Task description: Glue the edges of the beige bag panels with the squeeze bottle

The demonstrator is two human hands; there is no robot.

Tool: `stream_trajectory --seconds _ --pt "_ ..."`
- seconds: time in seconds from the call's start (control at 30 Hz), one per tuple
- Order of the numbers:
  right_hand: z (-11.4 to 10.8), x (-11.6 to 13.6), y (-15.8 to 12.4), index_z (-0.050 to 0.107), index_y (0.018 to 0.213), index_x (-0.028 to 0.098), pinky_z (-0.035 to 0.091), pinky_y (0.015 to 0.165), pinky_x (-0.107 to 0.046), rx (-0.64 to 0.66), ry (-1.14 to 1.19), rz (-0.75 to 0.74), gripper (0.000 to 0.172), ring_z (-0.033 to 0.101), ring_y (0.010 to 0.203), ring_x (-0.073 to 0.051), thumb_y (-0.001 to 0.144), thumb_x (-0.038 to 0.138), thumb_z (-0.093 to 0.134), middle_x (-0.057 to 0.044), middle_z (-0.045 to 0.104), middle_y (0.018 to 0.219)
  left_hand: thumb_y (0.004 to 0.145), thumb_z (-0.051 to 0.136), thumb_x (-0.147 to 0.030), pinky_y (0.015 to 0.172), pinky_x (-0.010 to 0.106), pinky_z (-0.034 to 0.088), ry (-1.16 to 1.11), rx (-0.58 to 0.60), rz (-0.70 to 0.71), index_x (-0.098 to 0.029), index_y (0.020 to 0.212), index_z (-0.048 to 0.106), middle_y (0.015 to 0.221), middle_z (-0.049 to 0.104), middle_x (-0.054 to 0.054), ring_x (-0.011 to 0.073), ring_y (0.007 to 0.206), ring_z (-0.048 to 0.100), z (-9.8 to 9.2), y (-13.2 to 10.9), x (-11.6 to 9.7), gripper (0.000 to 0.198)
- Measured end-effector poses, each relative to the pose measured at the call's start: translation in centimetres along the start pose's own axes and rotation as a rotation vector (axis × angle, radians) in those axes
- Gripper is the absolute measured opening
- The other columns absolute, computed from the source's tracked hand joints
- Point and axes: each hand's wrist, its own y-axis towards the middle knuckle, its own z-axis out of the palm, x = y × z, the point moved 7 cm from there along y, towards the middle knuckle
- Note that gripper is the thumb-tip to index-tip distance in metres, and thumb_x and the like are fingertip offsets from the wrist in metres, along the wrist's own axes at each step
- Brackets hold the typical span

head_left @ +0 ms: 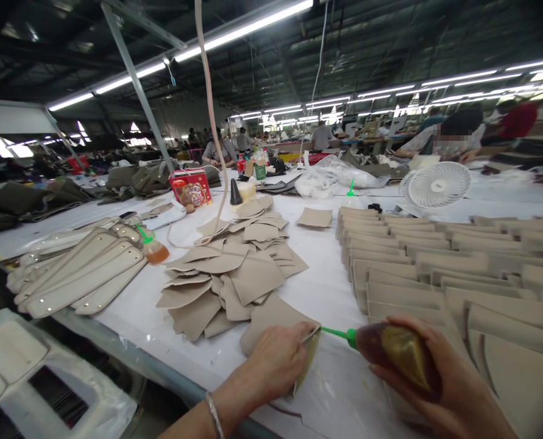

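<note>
My right hand [440,366] is wrapped round a squeeze bottle [392,350] of amber-brown liquid, tilted on its side. Its long green nozzle points left, with the tip at the edge of a beige sheet piece [275,317]. At that edge, my left hand [280,360] grips the piece with bent fingers; some fingertips are hidden. A shiny yellowish strip [308,360] shows along the piece's right side, below the fingers. Just beyond my left hand lies a loose pile of similar beige pieces [253,274].
Rows of folded beige pieces [390,271] stand at right. White straps [92,268] and a second green-tipped bottle [155,249] lie at left. Farther back are a red box [191,186], a black cone [235,192] and a white fan [438,185]. A hose [211,110] hangs down to the pile.
</note>
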Motion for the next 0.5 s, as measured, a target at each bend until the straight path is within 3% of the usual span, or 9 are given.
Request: stream_trajectory --seconds 0.27,0.5 --pt "0.1 -1.3 -0.3 0.048 0.121 0.028 0.056 0.067 -0.03 -0.023 -0.124 -0.185 0.051 0.065 0.083 -0.023 0.081 0.054 0.066 -0.004 0.059 0.106 0.083 0.038 -0.016 0.087 0.038 0.05 -0.014 -0.002 0.001 -0.031 0.131 0.056 0.108 0.072 0.004 0.0267 0.098 0.067 0.1 0.1 0.1 0.053" --pt "0.1 -0.6 -0.3 0.047 0.122 0.03 0.053 0.079 -0.036 -0.011 -0.067 -0.101 0.049 0.061 0.095 -0.026 0.084 0.059 0.06 -0.005 0.056 0.114 0.082 0.039 -0.017 0.081 0.038 0.05 -0.011 -0.021 0.0 -0.031 0.128 0.057 0.095 0.074 0.004 0.0279 0.092 0.068 0.2 0.2 0.3 0.052"
